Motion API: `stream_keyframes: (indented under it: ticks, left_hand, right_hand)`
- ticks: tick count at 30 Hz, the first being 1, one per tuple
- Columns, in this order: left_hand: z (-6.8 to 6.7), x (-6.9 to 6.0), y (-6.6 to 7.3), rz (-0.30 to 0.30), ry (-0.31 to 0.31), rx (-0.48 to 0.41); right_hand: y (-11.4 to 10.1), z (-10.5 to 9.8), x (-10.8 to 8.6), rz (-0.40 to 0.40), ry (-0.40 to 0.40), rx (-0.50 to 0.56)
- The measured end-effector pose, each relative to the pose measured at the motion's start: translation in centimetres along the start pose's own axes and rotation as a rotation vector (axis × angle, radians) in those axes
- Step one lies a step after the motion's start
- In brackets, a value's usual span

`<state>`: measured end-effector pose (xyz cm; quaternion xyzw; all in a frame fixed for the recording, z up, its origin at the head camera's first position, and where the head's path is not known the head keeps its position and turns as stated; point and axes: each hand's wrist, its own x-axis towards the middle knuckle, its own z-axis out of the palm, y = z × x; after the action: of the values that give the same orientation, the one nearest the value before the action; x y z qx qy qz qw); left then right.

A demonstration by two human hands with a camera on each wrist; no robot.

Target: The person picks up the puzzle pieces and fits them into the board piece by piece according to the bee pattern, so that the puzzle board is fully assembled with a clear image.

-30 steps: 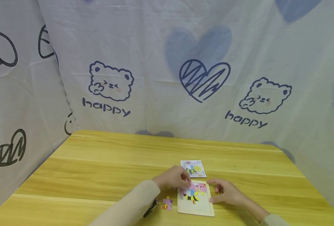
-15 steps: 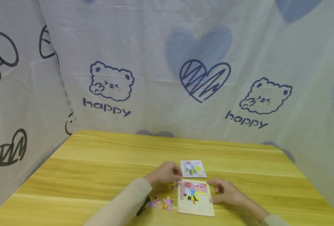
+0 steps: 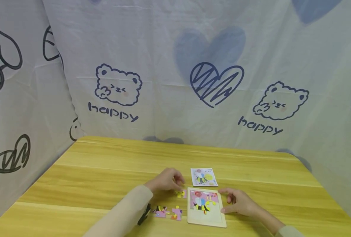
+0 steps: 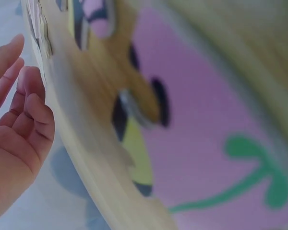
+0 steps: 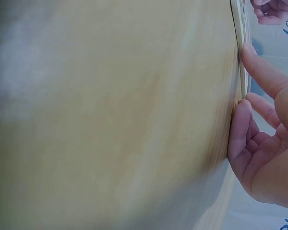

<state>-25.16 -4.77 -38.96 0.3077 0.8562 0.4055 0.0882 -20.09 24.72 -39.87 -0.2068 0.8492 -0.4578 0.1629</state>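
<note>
A wooden jigsaw tray point(image 3: 206, 223) lies on the table, its upper part filled with pieces of a bee picture and its lower part bare wood. My right hand point(image 3: 240, 203) grips the tray at its upper right, thumb on the right edge and index finger at the top corner. In the left wrist view my left hand point(image 4: 19, 127) has loosely bent fingers with nothing between them. Seen from the head, that left hand point(image 3: 167, 180) hovers just above a yellow and pink jigsaw piece point(image 3: 180, 194), left of the tray. More pieces point(image 3: 176, 213) lie nearer the front, beside another piece point(image 3: 160, 212).
Behind the tray, a printed bee picture card point(image 3: 204, 177) lies flat. The wooden table point(image 3: 119, 154) meets a white cloth backdrop point(image 3: 163, 65) with bears and hearts. A dark band point(image 3: 144, 214) shows at the left wrist.
My left hand has left the tray's upper left corner and moved left; a red round-patterned area shows there now. My right hand stays at the tray.
</note>
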Motion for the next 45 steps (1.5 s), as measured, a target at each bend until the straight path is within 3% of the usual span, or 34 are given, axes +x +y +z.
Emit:
stream_keyframes:
  ticks: [6, 19, 29, 45]
  left_hand:
    - [-0.25, -0.30, -0.49, -0.035, -0.029, -0.060]
    - [-0.45, -0.50, -0.45, -0.085, -0.092, -0.008]
    - [-0.27, -0.40, -0.43, -0.082, -0.101, 0.066]
    - [-0.18, -0.47, 0.09, -0.103, -0.090, 0.062]
  right_hand:
    - [0.16, 0.01, 0.07, 0.006, 0.005, -0.008]
    - [0.13, 0.10, 0.14, 0.002, 0.025, -0.037]
    - [0.21, 0.05, 0.08, 0.009, 0.012, 0.000]
    - [0.25, -0.06, 0.12, 0.009, 0.016, -0.022]
